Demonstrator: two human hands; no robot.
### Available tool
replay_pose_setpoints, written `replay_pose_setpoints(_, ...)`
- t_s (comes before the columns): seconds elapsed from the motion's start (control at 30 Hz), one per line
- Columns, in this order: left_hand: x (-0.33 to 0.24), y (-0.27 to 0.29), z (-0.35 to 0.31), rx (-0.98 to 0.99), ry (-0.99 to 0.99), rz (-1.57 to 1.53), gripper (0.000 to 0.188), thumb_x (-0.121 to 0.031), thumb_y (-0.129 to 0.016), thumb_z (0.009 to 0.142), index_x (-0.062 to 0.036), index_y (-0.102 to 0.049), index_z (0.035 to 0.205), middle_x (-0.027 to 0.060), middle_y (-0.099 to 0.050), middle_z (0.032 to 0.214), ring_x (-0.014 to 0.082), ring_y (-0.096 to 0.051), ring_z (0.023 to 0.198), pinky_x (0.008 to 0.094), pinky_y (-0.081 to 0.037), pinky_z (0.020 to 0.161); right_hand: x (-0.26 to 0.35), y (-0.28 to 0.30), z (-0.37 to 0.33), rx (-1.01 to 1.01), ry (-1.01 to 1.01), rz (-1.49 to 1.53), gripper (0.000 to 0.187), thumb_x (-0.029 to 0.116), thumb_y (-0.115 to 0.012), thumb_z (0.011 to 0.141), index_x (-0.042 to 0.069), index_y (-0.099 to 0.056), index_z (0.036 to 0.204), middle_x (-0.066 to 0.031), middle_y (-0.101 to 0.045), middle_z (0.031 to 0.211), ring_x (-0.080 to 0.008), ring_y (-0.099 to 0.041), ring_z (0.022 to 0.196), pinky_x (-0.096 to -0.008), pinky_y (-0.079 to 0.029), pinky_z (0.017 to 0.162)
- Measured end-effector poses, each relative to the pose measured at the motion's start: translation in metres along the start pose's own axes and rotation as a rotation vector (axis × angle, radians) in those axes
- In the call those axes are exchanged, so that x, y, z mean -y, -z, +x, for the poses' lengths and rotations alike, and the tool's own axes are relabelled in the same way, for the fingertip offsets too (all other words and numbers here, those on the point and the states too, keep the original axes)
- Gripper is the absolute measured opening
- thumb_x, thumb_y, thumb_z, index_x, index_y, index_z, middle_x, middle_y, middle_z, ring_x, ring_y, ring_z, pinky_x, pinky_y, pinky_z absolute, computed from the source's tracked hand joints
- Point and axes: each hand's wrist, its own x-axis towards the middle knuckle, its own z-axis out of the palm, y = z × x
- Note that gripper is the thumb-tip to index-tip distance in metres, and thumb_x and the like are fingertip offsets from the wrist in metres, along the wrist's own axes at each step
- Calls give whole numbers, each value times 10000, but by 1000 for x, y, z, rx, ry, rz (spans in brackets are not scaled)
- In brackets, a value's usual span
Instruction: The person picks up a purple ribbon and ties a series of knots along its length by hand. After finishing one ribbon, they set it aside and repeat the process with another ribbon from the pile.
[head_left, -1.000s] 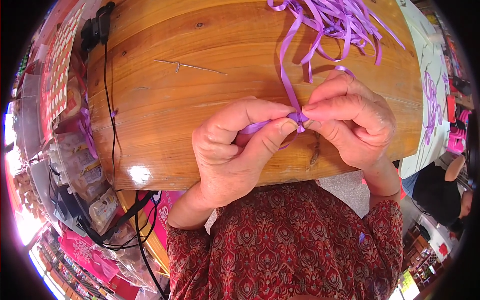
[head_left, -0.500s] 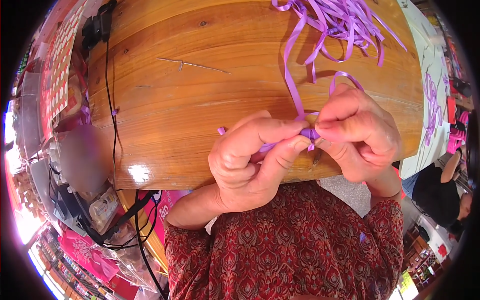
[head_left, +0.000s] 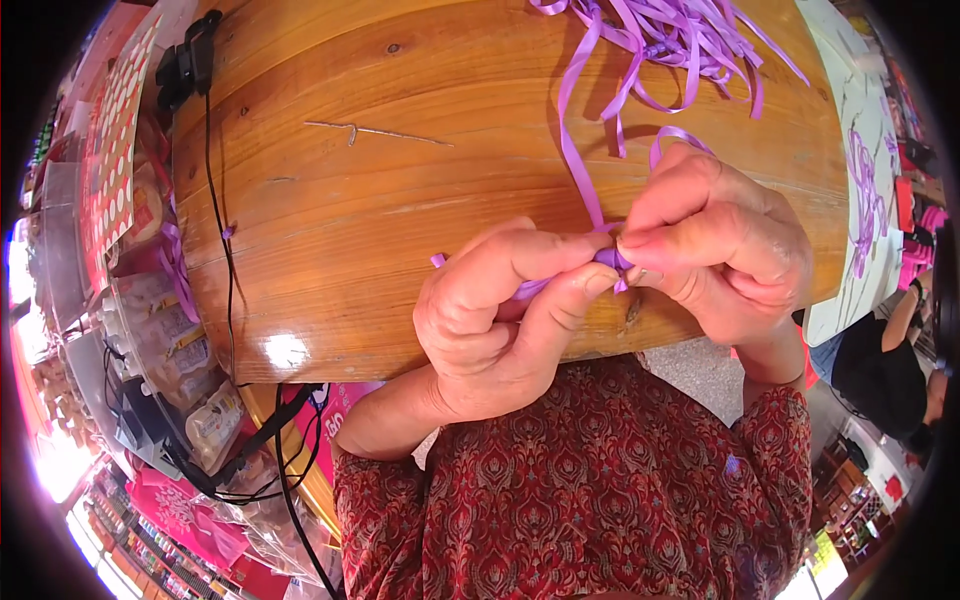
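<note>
Both my hands meet over the table's near edge, pinching one purple ribbon [head_left: 577,160]. Thumb and forefinger of my left hand [head_left: 505,315] are closed on a folded or knotted part of it, and a short end pokes out beside the knuckles. My right hand [head_left: 725,245] grips the same spot from the other side, its fingertips touching the left ones. The exact shape of the knot is mostly hidden by the fingers. From there the ribbon runs up toward a loose heap of purple ribbons [head_left: 690,45] at the far right of the table.
A thin metal hook-like wire [head_left: 380,132] lies on the wooden table [head_left: 330,220]. A black cable [head_left: 222,190] runs down the left side, by a clear tray of packets [head_left: 175,330]. More ribbon [head_left: 862,200] lies on a white table at right; a person in black [head_left: 880,375] is beyond.
My fingers have drawn slightly closer together on the ribbon, the right fingertips shifting left over the knotted part. The whole view has tilted a little.
</note>
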Motion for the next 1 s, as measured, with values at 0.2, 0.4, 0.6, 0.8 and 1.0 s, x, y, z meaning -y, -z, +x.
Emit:
replay_pose_setpoints(0.2, 2, 4, 4, 37, -13, 43, 183, 30, -722, 752, -9, -649, 916, 35, -577, 685, 86, -486, 542, 212, -359, 477, -2, 10, 0, 60, -79, 67, 160, 65, -753, 693, 3, -687, 826, -106, -642, 779, -166, -557, 623, -288, -371, 588)
replay_pose_setpoints(0.4, -5, 15, 17, 206, -10, 40, 194, 7, -758, 708, -24, -662, 873, 47, -623, 697, 104, -490, 521, 236, -360, 455, -3, 17, 5, 113, -118, 202, 125, 63, -751, 700, 10, -691, 796, -102, -650, 753, -157, -574, 596, -273, -409, 552)
replay_pose_setpoints(0.6, -12, 19, 26, 341, 0, 77, 184, -2, -769, 691, -27, -666, 842, 46, -645, 716, 115, -496, 508, 245, -355, 441, 0, 19, 7, 155, -3, 163, 96, 46, -738, 704, 0, -687, 772, -101, -647, 723, -158, -590, 574, -248, -438, 476)
replay_pose_setpoints(0.8, -13, 19, 24, 324, 19, 67, 182, 23, -753, 702, -24, -660, 852, 57, -647, 721, 118, -499, 504, 246, -358, 437, -2, 14, 3, 116, 16, 154, 90, 16, -726, 674, 0, -678, 749, -109, -643, 717, -157, -578, 565, -240, -433, 463)
replay_pose_setpoints(1.0, -11, 17, 20, 305, -32, 19, 183, 30, -748, 716, -18, -649, 862, 57, -619, 682, 119, -485, 473, 243, -339, 410, -4, 1, -5, 39, 76, 160, 110, 11, -725, 677, -5, -663, 766, -108, -636, 720, -161, -549, 541, -248, -420, 455)
